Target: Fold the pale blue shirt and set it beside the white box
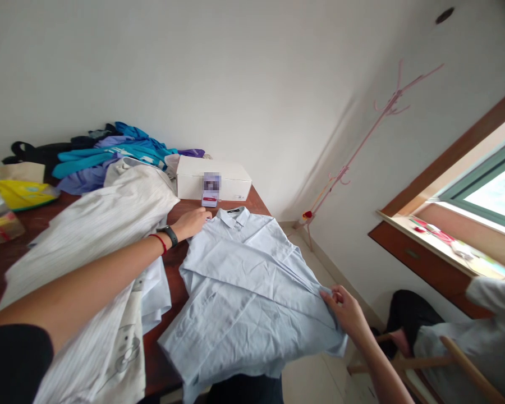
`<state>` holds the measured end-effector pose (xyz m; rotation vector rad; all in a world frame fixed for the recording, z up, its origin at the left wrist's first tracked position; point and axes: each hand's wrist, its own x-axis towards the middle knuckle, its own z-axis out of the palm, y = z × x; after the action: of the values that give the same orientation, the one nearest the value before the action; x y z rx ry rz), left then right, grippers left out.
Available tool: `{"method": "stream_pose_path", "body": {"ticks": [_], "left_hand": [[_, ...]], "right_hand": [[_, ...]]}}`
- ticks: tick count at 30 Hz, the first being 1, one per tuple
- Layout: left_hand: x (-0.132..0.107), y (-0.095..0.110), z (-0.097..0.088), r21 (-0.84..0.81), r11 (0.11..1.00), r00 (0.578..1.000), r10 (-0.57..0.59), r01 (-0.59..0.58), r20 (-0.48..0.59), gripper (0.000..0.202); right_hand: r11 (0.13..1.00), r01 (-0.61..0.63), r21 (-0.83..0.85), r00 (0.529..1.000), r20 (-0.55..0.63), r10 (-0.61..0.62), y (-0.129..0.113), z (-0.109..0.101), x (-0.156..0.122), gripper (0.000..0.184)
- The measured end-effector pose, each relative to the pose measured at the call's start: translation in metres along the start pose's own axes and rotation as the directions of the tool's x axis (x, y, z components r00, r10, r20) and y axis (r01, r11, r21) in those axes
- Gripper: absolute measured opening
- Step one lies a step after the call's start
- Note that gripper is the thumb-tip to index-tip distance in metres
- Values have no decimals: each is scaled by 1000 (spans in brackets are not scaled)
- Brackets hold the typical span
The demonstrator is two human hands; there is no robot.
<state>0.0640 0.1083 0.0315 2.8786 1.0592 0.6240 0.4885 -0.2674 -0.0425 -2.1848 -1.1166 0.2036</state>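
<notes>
A light blue-grey long-sleeved shirt (244,269) lies front up on the table, its collar toward the wall and its hem hanging over the near edge. One sleeve crosses the chest toward the right. My left hand (191,223), with a dark wristband and a red cord, is at the shoulder left of the collar, its fingertips closed on the cloth there and partly hidden. At the right side, my right hand (345,308) pinches the shirt near the end of the crossed sleeve.
Pale striped clothing (105,241) covers the table's left part. Behind it lie blue and purple clothes (122,148) and a yellow packet (23,193). A phone (210,189) leans on a white box (231,174). A pink coat rack (362,140) stands right; a person (480,348) sits lower right.
</notes>
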Motion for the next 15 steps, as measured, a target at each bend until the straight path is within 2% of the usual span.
{"method": "stream_pose_path", "body": {"ticks": [5,8,11,14,15], "left_hand": [[40,6,-3,88,996,999,11,-14,34,20],[45,21,-5,143,990,1000,1,-5,28,25],[24,43,-12,175,984,999,18,-25,39,26],[-21,64,-29,120,982,983,130,-146,130,36],[-41,70,-37,29,974,958,214,-224,192,41]], "right_hand": [[999,-9,37,997,-76,12,-12,3,9,46],[996,-36,76,998,-54,40,-20,7,12,48],[987,-101,122,995,-5,102,-21,10,8,54],[954,-203,220,977,114,181,-17,5,1,60],[937,-239,254,966,163,203,-16,2,-1,62]]}}
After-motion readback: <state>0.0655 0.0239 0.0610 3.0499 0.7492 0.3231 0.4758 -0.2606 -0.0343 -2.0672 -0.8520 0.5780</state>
